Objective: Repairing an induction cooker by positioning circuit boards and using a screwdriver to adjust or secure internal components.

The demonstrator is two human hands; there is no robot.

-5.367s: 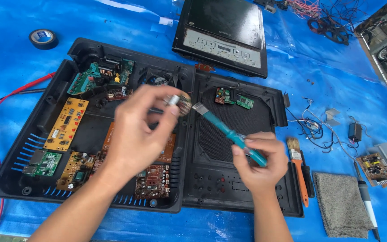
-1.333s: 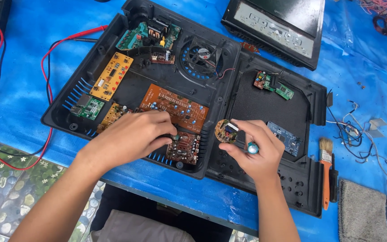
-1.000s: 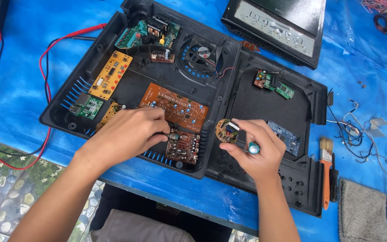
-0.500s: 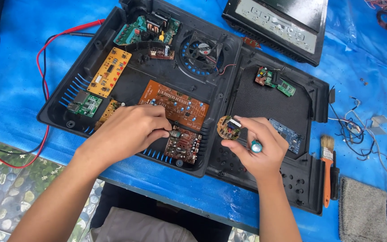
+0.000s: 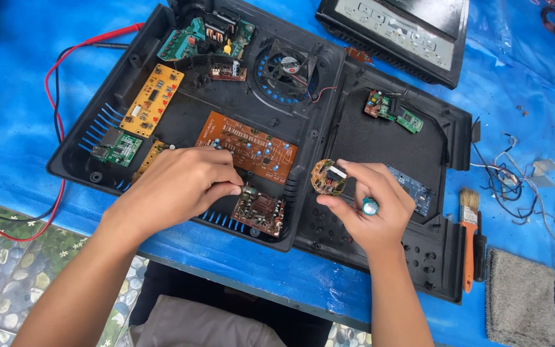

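Round circuit board (image 5: 327, 177), small and brownish, sits pinched between the thumb and fingers of our right hand (image 5: 372, 209), just above the right half of the black plastic housing (image 5: 380, 138). A teal-tipped tool handle (image 5: 370, 206) pokes out of the same hand. Our left hand (image 5: 178, 186) rests curled over the left half, its fingers (image 5: 225, 181) pressed together at the corner of a small dark board (image 5: 259, 211), just below the long orange board (image 5: 246, 146). We also see a cooling fan (image 5: 288, 66) farther back, a green board (image 5: 117, 147) at the left edge, and an orange-handled brush (image 5: 468, 231) beside a grey cloth (image 5: 519, 297) on the blue-covered worktop (image 5: 14, 83).
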